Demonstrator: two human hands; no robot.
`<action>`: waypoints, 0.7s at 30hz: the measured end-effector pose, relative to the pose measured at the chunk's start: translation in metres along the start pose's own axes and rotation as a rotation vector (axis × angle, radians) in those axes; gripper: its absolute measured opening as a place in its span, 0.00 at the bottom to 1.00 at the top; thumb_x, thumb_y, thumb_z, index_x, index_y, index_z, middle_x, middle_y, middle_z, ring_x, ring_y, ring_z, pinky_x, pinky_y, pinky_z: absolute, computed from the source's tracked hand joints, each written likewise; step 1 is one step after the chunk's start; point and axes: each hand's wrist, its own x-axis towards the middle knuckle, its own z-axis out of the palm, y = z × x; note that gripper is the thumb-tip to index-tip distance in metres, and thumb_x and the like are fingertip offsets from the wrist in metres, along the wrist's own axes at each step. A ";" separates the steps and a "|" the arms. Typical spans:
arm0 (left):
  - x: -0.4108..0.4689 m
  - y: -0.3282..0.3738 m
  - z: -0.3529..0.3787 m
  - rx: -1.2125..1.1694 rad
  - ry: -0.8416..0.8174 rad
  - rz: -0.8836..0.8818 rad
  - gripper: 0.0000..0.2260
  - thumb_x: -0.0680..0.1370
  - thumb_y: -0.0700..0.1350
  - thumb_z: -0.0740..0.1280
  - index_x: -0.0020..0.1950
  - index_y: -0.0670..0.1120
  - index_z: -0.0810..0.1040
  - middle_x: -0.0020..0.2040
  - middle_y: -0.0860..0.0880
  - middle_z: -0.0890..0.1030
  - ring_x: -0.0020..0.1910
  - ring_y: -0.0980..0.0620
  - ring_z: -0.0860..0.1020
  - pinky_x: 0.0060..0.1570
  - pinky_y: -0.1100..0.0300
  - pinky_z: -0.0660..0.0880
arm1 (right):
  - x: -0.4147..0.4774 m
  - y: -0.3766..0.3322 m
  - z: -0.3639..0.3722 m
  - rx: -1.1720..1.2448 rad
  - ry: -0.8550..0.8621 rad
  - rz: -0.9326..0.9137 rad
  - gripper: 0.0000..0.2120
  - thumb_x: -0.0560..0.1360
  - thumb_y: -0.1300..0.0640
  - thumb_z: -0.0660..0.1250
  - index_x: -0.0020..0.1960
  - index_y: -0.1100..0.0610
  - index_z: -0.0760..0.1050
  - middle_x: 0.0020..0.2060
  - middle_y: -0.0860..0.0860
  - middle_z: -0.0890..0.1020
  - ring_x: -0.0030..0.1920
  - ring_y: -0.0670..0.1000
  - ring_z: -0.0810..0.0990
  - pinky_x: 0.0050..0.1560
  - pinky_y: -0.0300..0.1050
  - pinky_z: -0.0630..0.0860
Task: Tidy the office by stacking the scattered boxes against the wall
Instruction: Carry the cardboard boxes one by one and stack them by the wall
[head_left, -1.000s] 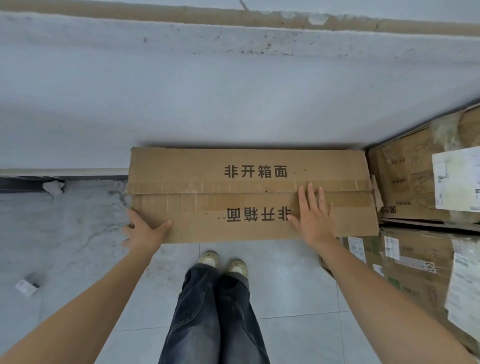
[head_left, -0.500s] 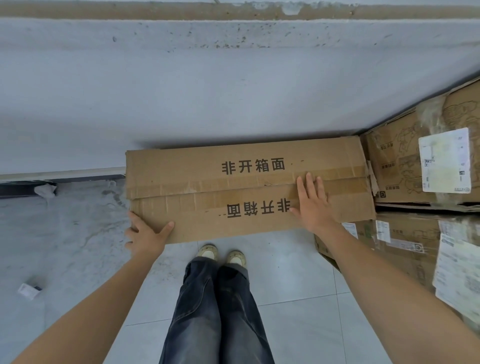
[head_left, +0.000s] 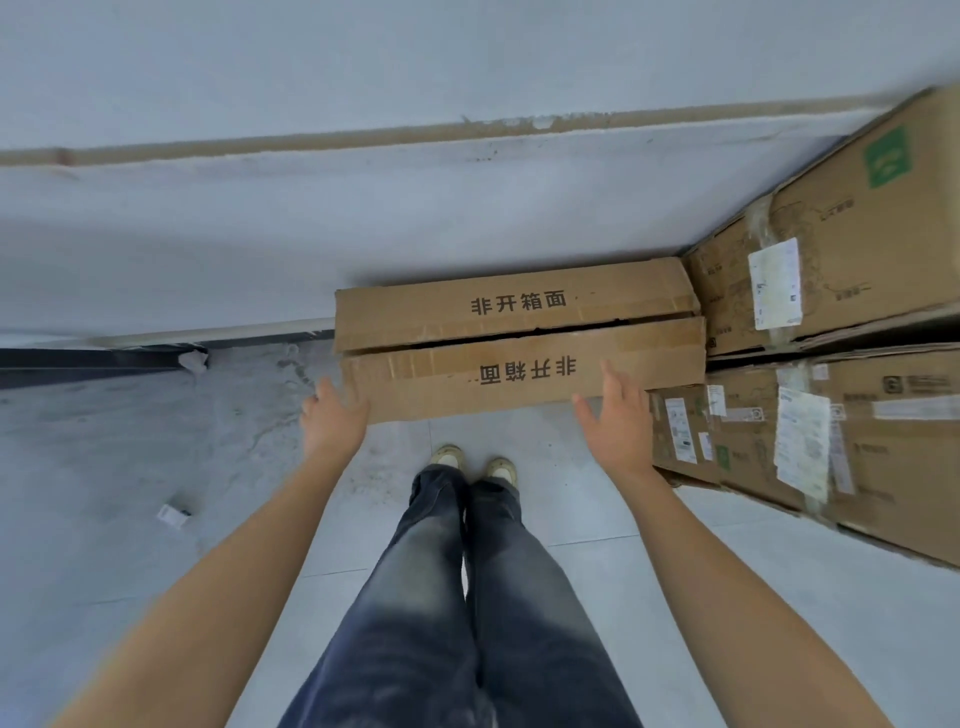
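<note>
Against the foot of the wall lies a long flat cardboard box, its far long side along the wall and its right end just beside a stack of larger boxes. Its two top flaps meet at a dark, slightly gaping seam, and each flap carries a line of black printed characters.

At the near left corner of the box sits the left hand, fingers straight and loose, lying over the corner; it grips nothing. The right hand is spread wide near the right part of the near edge, thumb apart, fingers reaching over the flap. Whether it touches the cardboard I cannot tell.

On the right, the upper box of the stack bears a white label and a green mark, and the lower box beneath it carries several white labels.

Below the hands stand two legs in dark jeans with pale shoes on the grey tiled floor, toes near the long box. A small white scrap lies on the floor to the left, well apart from the box.
</note>
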 end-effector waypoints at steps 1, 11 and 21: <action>-0.016 -0.001 -0.005 -0.012 0.012 0.028 0.29 0.79 0.47 0.60 0.76 0.42 0.52 0.73 0.36 0.58 0.72 0.38 0.57 0.69 0.44 0.58 | -0.010 -0.007 -0.007 0.004 0.005 -0.019 0.28 0.80 0.50 0.58 0.75 0.58 0.54 0.71 0.60 0.63 0.71 0.59 0.59 0.69 0.51 0.57; -0.118 0.024 -0.024 -0.114 -0.036 0.287 0.25 0.80 0.45 0.60 0.75 0.42 0.58 0.74 0.41 0.63 0.73 0.43 0.60 0.70 0.48 0.59 | -0.084 -0.014 -0.060 0.123 0.165 -0.057 0.21 0.79 0.49 0.59 0.68 0.59 0.69 0.64 0.56 0.74 0.66 0.56 0.66 0.66 0.50 0.62; -0.144 0.142 -0.022 -0.295 -0.209 0.538 0.13 0.80 0.45 0.59 0.62 0.41 0.74 0.57 0.45 0.77 0.58 0.45 0.75 0.59 0.54 0.69 | -0.111 0.032 -0.137 0.774 0.371 0.183 0.21 0.78 0.52 0.63 0.69 0.55 0.66 0.59 0.52 0.74 0.58 0.48 0.72 0.54 0.41 0.68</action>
